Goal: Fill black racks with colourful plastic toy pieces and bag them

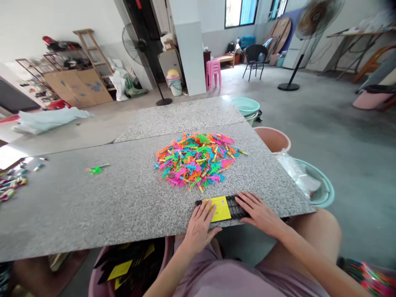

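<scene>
At the table's front edge lies a flat black netting piece [236,207] with a yellow card [221,208] on it; the netting's exact kind I cannot tell. My left hand [199,227] rests on its left end, fingers stretched over the card's edge. Across the right end, my right hand [258,212] lies flat with its fingers extended. Just beyond both hands is a heap of small bright plastic toys [198,161] in green, orange, pink and blue, with yellow-tipped sticks among them.
A single green toy [96,169] lies left on the speckled table [130,198]. Several small coloured pieces [14,181] sit at the far left. Below the edge stands a pink tub [95,272] holding black items with yellow cards. Basins [328,185] line the table's right side.
</scene>
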The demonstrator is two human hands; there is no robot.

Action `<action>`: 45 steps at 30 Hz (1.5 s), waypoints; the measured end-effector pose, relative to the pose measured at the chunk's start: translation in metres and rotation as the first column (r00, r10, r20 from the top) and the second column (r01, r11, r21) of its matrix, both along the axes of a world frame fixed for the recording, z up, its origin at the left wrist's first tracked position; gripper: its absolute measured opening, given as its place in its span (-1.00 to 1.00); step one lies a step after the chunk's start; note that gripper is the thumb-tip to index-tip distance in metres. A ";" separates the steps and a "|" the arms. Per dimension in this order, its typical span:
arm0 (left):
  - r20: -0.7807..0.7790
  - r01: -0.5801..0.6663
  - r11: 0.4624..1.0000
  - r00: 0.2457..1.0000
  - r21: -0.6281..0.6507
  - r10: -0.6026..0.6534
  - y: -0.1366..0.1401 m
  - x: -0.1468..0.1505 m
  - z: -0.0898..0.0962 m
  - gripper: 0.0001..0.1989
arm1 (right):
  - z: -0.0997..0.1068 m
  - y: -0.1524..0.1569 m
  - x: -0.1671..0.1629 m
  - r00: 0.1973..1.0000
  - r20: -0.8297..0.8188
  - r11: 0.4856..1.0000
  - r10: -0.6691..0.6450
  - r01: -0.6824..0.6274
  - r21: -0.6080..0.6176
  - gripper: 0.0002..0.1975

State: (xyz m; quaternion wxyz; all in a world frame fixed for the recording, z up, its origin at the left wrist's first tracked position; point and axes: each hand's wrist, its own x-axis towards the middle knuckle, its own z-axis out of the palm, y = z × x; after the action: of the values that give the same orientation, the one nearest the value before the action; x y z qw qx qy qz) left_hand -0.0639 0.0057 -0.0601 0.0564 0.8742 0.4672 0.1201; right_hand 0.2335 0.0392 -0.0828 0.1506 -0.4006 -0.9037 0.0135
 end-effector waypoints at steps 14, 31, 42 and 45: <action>0.136 -0.228 0.972 0.966 0.059 0.218 0.052 0.020 0.018 -0.64 | 0.080 0.149 -0.134 0.968 0.243 0.994 0.068 -0.087 0.070 -0.80; 0.082 -0.081 0.978 0.994 0.191 0.066 0.006 0.062 -0.029 -0.45 | 0.050 0.079 -0.067 0.546 -0.681 0.668 -0.488 -0.268 -0.694 -0.66; 0.057 -0.029 0.982 0.998 0.188 0.019 -0.011 0.081 -0.041 -0.35 | 0.051 0.044 -0.090 0.441 -0.620 0.665 -0.648 -0.070 -0.744 -0.86; 0.055 -0.042 0.985 0.998 0.167 0.033 -0.014 0.088 -0.050 -0.30 | 0.043 0.036 -0.098 0.502 -0.603 0.654 -0.621 -0.092 -0.751 -0.84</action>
State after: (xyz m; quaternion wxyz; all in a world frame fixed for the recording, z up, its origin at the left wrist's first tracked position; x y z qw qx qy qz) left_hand 0.0238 -0.0079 -0.1098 -0.0079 0.8634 0.4702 0.1829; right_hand 0.1354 0.0749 -0.0401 0.3918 -0.5161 -0.5602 0.5161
